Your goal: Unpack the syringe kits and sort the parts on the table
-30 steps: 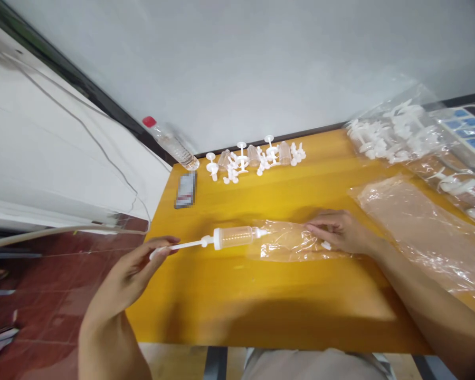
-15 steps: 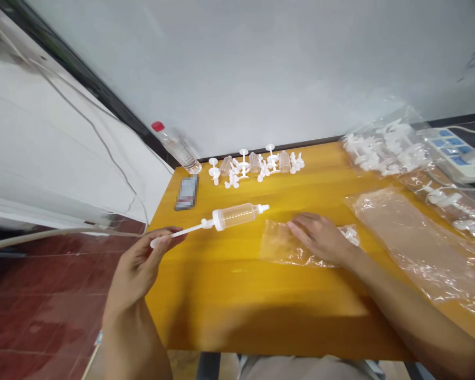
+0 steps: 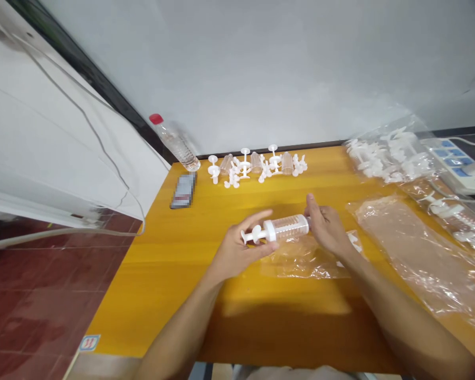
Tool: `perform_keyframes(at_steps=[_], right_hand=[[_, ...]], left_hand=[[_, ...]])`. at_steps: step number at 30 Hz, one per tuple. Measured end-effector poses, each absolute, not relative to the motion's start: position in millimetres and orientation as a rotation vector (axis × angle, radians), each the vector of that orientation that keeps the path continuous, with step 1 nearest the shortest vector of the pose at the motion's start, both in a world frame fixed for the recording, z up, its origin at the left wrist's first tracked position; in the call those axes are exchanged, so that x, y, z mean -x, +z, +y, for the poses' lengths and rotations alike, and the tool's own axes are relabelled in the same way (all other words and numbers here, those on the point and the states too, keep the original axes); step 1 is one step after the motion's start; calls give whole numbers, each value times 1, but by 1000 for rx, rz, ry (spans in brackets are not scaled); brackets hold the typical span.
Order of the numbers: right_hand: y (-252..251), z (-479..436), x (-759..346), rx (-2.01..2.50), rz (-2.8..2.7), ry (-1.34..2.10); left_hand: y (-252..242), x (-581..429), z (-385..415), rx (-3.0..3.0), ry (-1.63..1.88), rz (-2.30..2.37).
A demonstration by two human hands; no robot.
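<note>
Head view has the clear tube (image 3: 290, 227) directly between your hands, above the table (image 3: 162, 285), its long axis running left to right with the right end slightly higher. Your left hand (image 3: 235, 248) is nearer the white collar (image 3: 269, 231) and plunger handle (image 3: 248, 236): thumb and forefinger stand spread to either side (you can't tell whether they press). Your right hand (image 3: 328, 227) is at the opposite end, its fingers curled in and pinching the tube's tip. That tip is hidden behind them, as is much of your left palm's inner side. Below, the crumpled bag (image 3: 301, 264) is partly covered by your right wrist, its white contents hard to make out.
</note>
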State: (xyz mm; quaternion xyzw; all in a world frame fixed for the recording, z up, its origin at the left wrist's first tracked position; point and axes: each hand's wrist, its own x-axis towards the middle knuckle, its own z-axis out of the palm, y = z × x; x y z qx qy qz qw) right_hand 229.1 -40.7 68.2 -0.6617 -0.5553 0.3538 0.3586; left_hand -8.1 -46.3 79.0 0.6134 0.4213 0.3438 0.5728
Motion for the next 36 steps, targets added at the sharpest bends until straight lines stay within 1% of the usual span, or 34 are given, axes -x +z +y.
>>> perform_keyframes(at_steps=[4, 6, 9, 11, 13, 17, 19, 21, 25, 27, 31, 34, 36], right_hand=[[71, -40, -241, 1802, -1504, 773], [69, -40, -244, 1772, -1499, 581], [64, -40, -245, 1587, -1581, 191], [62, -41, -248, 1474, -1641, 67], [63, -43, -252, 1481, -1605, 169], [69, -47, -259, 1599, -1437, 866], [70, -49, -260, 1555, -1397, 1084], [70, -50, -261, 1484, -1408, 1079], [71, -51, -268, 1343, -1657, 1013], [74, -51, -270, 1343, -1708, 1100], [80, -49, -266, 1551, -1523, 1218], [76, -48, -261, 1576, -1505, 1182], [72, -49, -261, 1506, -1611, 1067]], left_hand=[[77, -8, -36, -1308, 843, 1044], [73, -14, -28, -1169, 871, 1013], [62, -22, -18, -872, 819, 988], [54, -24, -16, -732, 757, 995], [50, -24, -17, -765, 791, 977], [49, -15, -22, -1140, 946, 873], [48, -13, -22, -1153, 937, 846], [47, -12, -20, -1012, 903, 866], [44, -12, -14, -777, 788, 939], [44, -10, -14, -860, 837, 938], [50, -5, -17, -1162, 911, 911], [52, -4, -17, -1084, 865, 937], [50, -5, -14, -931, 807, 965]])
